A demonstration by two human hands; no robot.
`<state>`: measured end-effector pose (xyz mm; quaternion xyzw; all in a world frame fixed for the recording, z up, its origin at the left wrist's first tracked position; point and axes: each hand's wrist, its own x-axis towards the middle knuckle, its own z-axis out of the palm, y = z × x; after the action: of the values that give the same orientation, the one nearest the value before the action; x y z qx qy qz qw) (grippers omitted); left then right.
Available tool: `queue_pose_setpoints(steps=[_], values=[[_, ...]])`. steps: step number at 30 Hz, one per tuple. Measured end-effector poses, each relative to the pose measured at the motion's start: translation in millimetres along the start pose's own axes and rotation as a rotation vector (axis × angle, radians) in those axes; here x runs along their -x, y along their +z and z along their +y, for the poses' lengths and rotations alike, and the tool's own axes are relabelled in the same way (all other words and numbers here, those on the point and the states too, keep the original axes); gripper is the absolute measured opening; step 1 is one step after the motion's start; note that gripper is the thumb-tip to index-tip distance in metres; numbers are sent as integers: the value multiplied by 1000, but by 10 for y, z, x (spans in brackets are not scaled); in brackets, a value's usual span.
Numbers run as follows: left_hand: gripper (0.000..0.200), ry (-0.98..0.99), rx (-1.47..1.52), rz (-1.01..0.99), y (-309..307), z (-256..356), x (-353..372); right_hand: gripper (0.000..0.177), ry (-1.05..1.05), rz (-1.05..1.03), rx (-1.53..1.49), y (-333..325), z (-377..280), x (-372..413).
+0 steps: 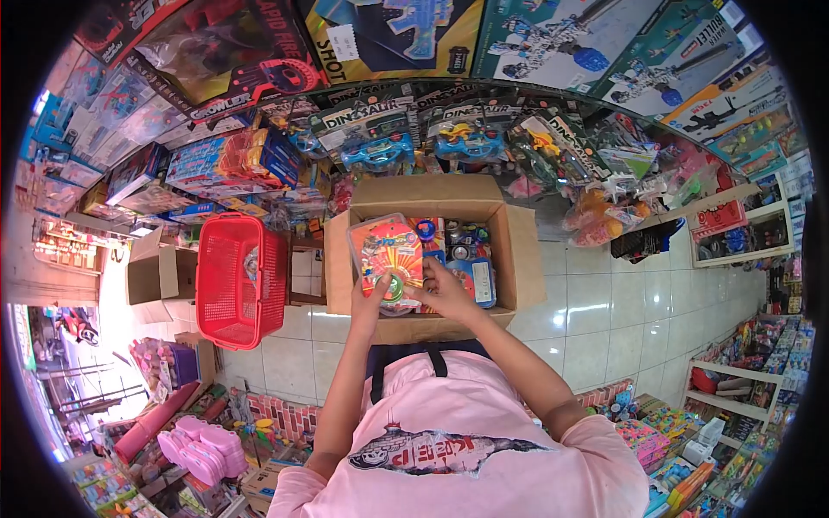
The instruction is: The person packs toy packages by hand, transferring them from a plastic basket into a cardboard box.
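Toy packs (pixel 370 136) read "DINOSAUR"; a box (pixel 226 82) reads "GROWLER".

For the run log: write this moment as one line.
left hand: holds toy pack | right hand: same toy pack | over open cardboard box

Toy pack (pixel 386 255) over L part of cardboard box (pixel 521 259). Basket (pixel 240 281) just L of box, toy rack (pixel 466 138) behind it

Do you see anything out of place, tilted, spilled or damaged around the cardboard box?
Nothing stands out. The cardboard box stands open with other toys inside; the left hand and right hand hold one toy pack above it. The red basket beside it shows no spill.
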<state>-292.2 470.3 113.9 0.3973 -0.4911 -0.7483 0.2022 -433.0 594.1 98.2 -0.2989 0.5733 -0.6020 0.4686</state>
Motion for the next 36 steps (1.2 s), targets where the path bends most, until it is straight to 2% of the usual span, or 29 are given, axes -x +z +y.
queue_pose_setpoints(steps=[2,3,5,8,10,12,13,17,19,21,22,26,29,31,32,34,36], values=[[61,-6,-77,-21,90,-13,-14,50,19,151,43,32,56,18],[56,-54,-76,-31,82,-92,-56,46,-42,176,43,23,51,23],[50,-168,-1,-36,41,-264,-135,42,-24,169,-12,-71,89,36],[51,-145,70,-151,13,-395,-180,34,-9,205,-48,-226,142,74],[48,-124,5,-150,48,-309,-124,31,-21,247,-25,-332,42,83],[46,-103,-61,-143,51,-269,-94,27,171,507,-147,-454,-135,126],[44,-68,-58,-117,13,-283,-87,26,-11,562,46,-578,40,56],[44,-28,-43,-36,-176,-263,-54,22,74,666,133,-993,360,8],[43,-1,-28,-21,-200,-164,8,19,136,755,452,-1187,738,-92],[43,-12,-40,-6,-251,-143,34,18,196,746,426,-1370,1196,-281],[43,-23,-53,7,-265,-128,48,16,256,739,399,-1392,1250,-349],[41,29,-48,38,-262,-72,95,14,202,691,367,-1341,1234,-535],[40,20,-68,54,-259,-53,112,16,202,696,535,-1306,1130,-587],[39,10,-74,48,-252,-25,122,25,232,668,841,-1377,1298,-665],[39,10,-76,48,-249,-12,126,25,233,668,839,-1375,1327,-680],[39,14,-60,42,-238,5,120,31,312,834,803,-1296,1172,-661],[40,12,-65,43,-230,7,95,30,263,818,809,-1266,995,-579]])
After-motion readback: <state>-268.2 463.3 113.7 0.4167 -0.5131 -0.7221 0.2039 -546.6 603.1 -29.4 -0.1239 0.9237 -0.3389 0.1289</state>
